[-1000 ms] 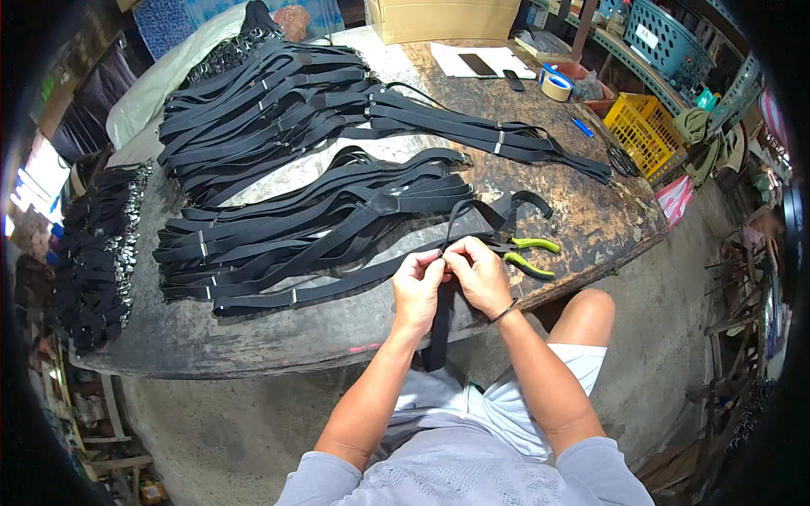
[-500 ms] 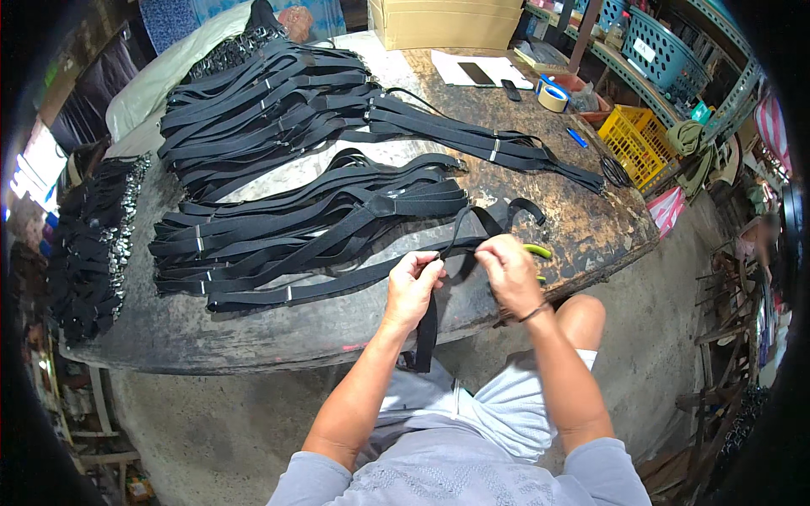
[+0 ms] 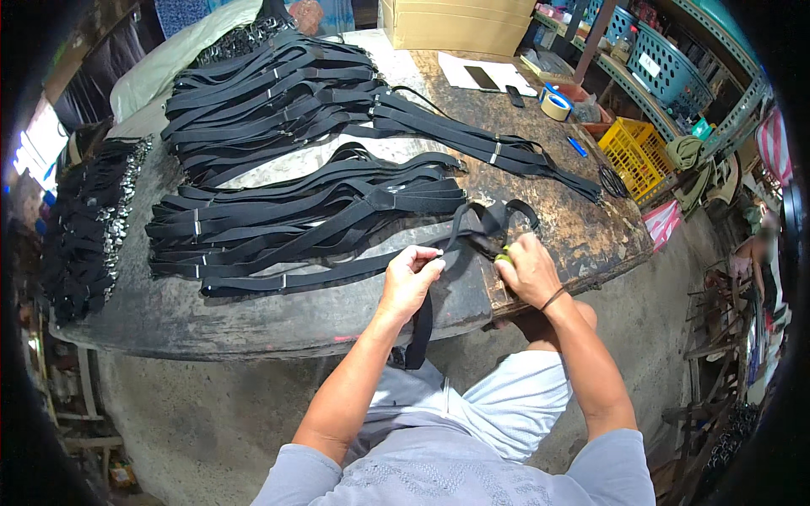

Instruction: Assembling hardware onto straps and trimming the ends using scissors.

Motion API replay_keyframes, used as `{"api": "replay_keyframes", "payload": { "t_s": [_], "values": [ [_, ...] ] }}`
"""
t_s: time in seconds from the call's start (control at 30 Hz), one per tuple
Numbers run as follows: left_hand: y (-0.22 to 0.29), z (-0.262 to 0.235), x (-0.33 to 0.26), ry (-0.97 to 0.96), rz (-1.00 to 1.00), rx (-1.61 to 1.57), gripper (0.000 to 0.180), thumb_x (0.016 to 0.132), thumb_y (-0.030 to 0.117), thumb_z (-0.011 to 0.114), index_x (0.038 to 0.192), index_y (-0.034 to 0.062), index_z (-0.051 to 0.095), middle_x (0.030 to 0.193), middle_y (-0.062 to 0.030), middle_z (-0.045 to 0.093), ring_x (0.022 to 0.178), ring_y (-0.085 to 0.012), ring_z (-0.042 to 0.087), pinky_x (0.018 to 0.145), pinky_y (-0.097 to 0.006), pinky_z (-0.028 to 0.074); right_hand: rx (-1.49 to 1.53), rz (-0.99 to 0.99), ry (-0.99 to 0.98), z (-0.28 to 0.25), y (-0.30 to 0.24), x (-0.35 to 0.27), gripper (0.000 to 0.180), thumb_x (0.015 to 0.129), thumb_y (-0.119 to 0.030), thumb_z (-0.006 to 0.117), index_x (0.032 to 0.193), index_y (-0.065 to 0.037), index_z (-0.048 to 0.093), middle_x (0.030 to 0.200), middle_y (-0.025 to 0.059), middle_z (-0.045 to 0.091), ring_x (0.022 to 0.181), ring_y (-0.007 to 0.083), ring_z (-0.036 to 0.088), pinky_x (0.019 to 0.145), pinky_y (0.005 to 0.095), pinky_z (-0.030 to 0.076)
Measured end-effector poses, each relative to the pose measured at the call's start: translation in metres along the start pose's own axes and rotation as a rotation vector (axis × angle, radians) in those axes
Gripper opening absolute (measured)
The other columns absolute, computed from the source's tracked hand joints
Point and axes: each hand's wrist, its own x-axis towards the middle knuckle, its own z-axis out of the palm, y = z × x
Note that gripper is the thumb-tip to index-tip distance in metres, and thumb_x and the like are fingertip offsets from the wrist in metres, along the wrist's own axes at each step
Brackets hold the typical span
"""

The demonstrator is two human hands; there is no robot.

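Black straps lie in two big heaps (image 3: 287, 219) across the worn table (image 3: 253, 312); one loose strap (image 3: 422, 325) crosses the near edge and hangs toward the lap. Since the earlier frames the right hand (image 3: 525, 271) has left the strap and dropped onto the green-handled pliers (image 3: 504, 253). It now closes over them, knuckles up. Left hand (image 3: 411, 278) keeps its place, thumb and fingers pinched on the strap at the table edge, wrist bent. Pliers mostly hidden under the palm; jaws not visible. Tape roll (image 3: 554, 105) sits far off.
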Motion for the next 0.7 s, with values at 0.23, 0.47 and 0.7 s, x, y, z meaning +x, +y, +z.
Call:
{"api": "replay_keyframes", "payload": {
  "t_s": [0.23,0.47,0.7],
  "values": [
    [0.003,-0.001,0.0,0.0,-0.007,0.028,0.021,0.083,0.009,0.07,0.101,-0.0012,0.063,0.09,-0.0067,0.066,0.076,-0.0112,0.061,0.07,-0.026,0.051,1.284,0.68,-0.006,-0.037,-0.01,-0.014,0.036,0.091,-0.038,0.062,0.085,-0.004,0.052,0.074,0.0081,0.061,0.057,0.0122,0.058,0.051,0.026,0.051],
    [0.01,0.002,0.0,-0.007,-0.055,0.013,0.021,0.083,0.01,0.069,0.099,-0.0023,0.063,0.085,-0.0083,0.066,0.074,-0.0132,0.062,0.069,-0.026,0.051,0.324,0.263,-0.048,-0.042,-0.033,-0.013,0.029,0.072,-0.016,0.077,0.075,-0.004,0.05,0.064,0.0067,0.057,0.058,0.0246,0.057,0.055,0.033,0.045],
    [0.01,-0.003,0.002,-0.03,-0.119,0.017,0.02,0.083,0.009,0.069,0.099,-0.0021,0.063,0.084,-0.0092,0.067,0.073,-0.0141,0.064,0.067,-0.026,0.051,-0.127,-0.325,0.14,-0.028,-0.014,0.015,0.03,0.061,-0.016,0.077,0.081,-0.007,0.056,0.086,0.0119,0.057,0.094,0.0297,0.055,0.085,0.0415,0.043]
  ]
}}
